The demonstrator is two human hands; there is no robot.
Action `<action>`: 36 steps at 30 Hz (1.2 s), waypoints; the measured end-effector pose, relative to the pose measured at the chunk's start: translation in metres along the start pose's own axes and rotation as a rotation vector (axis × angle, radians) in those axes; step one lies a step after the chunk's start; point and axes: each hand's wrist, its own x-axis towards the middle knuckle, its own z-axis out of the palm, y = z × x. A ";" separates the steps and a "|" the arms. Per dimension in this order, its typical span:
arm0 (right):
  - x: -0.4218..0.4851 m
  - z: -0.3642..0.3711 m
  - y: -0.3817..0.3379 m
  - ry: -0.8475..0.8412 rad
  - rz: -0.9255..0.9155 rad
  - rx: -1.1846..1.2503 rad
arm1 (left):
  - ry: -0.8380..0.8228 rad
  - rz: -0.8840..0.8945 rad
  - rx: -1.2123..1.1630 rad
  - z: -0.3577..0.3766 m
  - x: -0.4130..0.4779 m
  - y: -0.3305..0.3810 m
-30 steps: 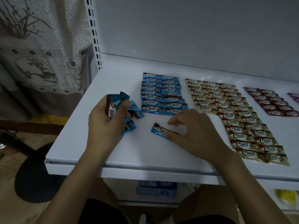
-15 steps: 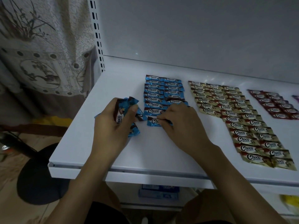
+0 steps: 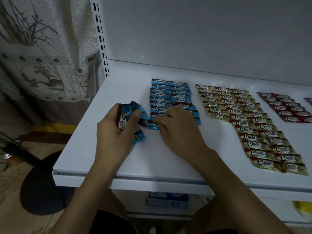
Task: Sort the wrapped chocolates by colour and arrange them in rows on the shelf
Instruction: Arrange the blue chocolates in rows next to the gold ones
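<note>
Left grip (image 3: 114, 132) is clamped on a blue bundle (image 3: 125, 115): several crinkly foil wrappers stacked on edge, with the thumb pressed across the top and the serrated ends sticking out past the fingers. We see two more blue wrappers at its fingertips and can't tell whether they're held or lying loose on the shelf.

Right grip (image 3: 179, 130) is knuckles up, fingers curled, thumb and forefinger pinching one blue piece (image 3: 152, 125). The piece lies flat on the shelf (image 3: 152, 159), touching the near end of the left blue column.

Blue rows (image 3: 160, 98) form two columns of flat rectangular packets that overlap like shingles. They're glossy, with white "Choco" lettering on a brown band. One packet in the right column is turned upside down.

To the right, apart from the blue, gold rows (image 3: 244, 119) have the same packet shape. They run three columns wide at the back and two wide toward the front edge.

Further right, dark red rows (image 3: 287, 107) form two columns. A purple piece (image 3: 309, 100) is cut off by the frame edge.

The shelf is smooth matt white with a folded front lip and a plain grey back panel. A slotted white upright (image 3: 101, 39) stands at its left rear corner. Left of that hangs a patterned curtain (image 3: 42, 56), beige with a printed branch design.
</note>
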 end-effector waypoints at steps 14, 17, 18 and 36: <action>-0.026 -0.068 -0.016 0.149 0.422 1.075 | -0.370 0.220 0.060 0.036 -0.011 0.014; -0.032 -0.073 -0.008 0.105 0.529 1.107 | -0.435 0.186 0.018 0.044 -0.014 0.015; -0.034 -0.073 -0.006 0.128 0.581 1.120 | -0.442 0.170 0.004 0.046 -0.016 0.014; -0.055 -0.059 0.032 0.164 0.689 0.654 | -0.326 -0.138 -0.167 0.045 -0.019 0.015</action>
